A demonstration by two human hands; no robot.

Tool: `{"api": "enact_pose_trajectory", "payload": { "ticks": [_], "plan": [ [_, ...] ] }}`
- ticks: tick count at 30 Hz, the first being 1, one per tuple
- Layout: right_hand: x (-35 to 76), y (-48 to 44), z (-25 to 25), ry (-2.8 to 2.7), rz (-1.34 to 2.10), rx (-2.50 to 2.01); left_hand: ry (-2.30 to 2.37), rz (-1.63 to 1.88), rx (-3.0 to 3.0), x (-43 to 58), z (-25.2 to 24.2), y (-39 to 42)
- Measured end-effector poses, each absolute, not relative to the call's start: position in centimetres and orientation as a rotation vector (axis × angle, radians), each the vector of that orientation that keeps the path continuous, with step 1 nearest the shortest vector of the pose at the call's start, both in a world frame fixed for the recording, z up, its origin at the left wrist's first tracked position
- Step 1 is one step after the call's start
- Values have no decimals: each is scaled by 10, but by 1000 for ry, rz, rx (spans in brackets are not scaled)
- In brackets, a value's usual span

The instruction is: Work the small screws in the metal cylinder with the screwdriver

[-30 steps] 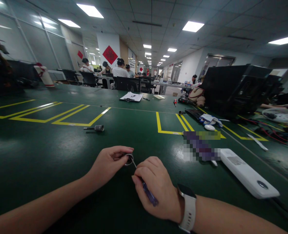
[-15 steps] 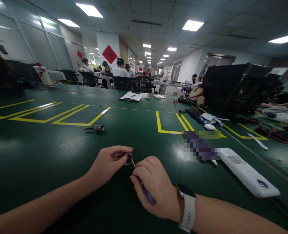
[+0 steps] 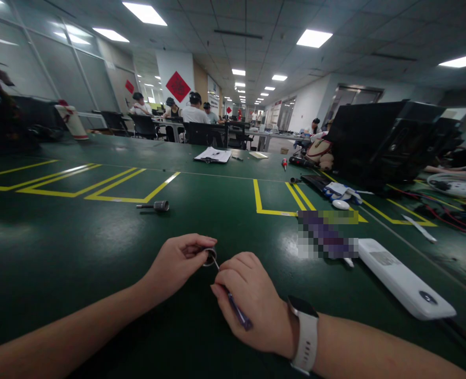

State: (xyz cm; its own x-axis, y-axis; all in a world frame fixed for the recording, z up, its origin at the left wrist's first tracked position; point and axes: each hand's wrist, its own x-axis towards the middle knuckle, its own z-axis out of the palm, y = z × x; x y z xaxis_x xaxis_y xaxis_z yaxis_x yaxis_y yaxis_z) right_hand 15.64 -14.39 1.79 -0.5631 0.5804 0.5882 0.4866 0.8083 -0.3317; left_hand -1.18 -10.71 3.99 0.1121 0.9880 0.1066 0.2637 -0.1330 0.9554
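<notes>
Between the fingers and thumb of my left hand is a small round metal ring-like part, its open end turned toward my right hand. My right hand is closed around a screwdriver with a purplish translucent handle. The thin shaft runs up to the left, and its tip reaches into the opening of the metal part; the very end is hidden there. Farther off to the left, a hole saw with a thin shank lies on its side on the green table.
On the right lie a white power strip-like box, a blurred-out purple item, a glove and a white mouse-like object. A black case stands behind them. Papers on a clipboard rest at the far edge.
Both hands keep nearly the same pose on the metal part and the screwdriver. The view has shifted very slightly.
</notes>
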Motion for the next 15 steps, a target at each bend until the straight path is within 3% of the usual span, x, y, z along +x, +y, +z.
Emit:
{"api": "enact_pose_trajectory", "payload": {
  "ticks": [15],
  "plan": [
    [155, -144, 18, -2292, 156, -808, 1238, 1087, 1614, -16, 35, -105]
  ]
}}
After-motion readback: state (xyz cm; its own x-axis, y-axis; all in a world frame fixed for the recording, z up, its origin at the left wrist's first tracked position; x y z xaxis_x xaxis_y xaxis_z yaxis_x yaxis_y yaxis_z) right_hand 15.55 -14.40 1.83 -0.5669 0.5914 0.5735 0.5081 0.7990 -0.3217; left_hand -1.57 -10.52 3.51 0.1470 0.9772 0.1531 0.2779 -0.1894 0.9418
